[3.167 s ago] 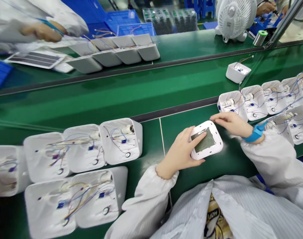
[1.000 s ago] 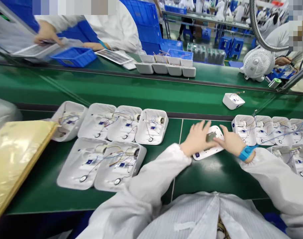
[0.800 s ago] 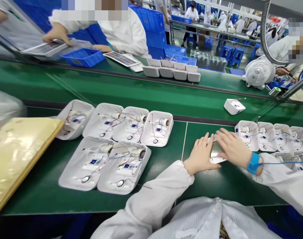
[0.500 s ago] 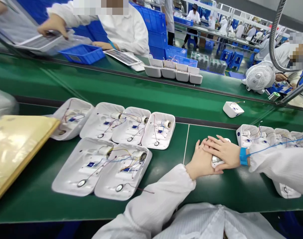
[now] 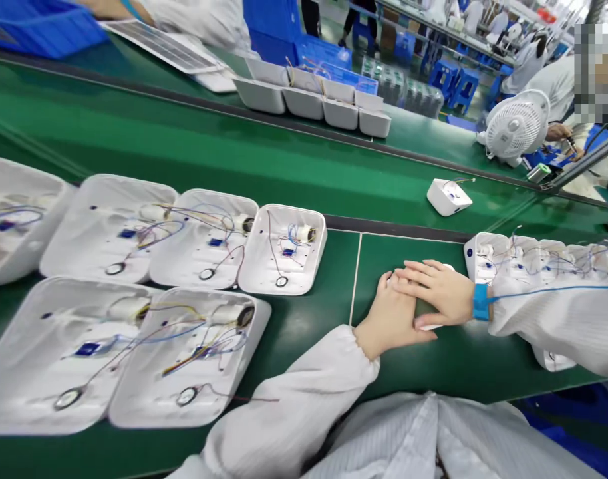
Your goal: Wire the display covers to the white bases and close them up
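My left hand lies low over the green bench with its thumb stretched out to the right. Across its fingers rests my right hand, fingers straight, with a blue wrist strap and cord behind it. White edges of an object peep out beneath my hands; the rest of it is covered, so I cannot tell its kind. To the left, several open white plastic housings hold wires, small blue boards and round discs. A row of similar housings stands just beyond my right wrist.
A green conveyor belt runs behind the bench, carrying one small white housing. Across it are grey-white casings, a solar panel, a blue bin and a white fan. Other people work beyond.
My view has shifted down and closer, so the left housings look larger. My right hand has slid slightly over the object, hiding the silvery part that showed before.
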Motion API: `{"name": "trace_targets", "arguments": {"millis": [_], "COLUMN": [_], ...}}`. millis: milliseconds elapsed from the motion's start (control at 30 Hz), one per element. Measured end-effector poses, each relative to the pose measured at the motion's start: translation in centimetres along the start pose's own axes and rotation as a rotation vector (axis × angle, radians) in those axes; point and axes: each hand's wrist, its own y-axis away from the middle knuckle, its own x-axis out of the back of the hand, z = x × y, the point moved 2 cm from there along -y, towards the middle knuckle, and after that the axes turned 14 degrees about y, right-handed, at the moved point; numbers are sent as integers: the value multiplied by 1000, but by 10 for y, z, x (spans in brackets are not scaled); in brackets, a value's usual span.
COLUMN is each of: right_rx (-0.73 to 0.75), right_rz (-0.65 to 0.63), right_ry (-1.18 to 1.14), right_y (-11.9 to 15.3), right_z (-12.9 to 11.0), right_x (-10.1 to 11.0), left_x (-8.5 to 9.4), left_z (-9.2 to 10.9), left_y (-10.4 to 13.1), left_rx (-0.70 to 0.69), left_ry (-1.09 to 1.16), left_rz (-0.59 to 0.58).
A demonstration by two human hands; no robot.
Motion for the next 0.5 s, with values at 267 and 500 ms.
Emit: {"name": "trace_targets", "arguments": {"millis": [267, 500], "right_rx": [-98, -242], "right_rz": [56, 331], "right_ry": [-132, -347], "right_y": [-23, -21], "right_z": [12, 25], "right_x": [4, 1], "left_x": [0, -2], "left_z": [1, 2], "left_y": [3, 2], "left_rx": [-42, -49], "left_ry": [-31, -39], "left_rz": [96, 148]}}
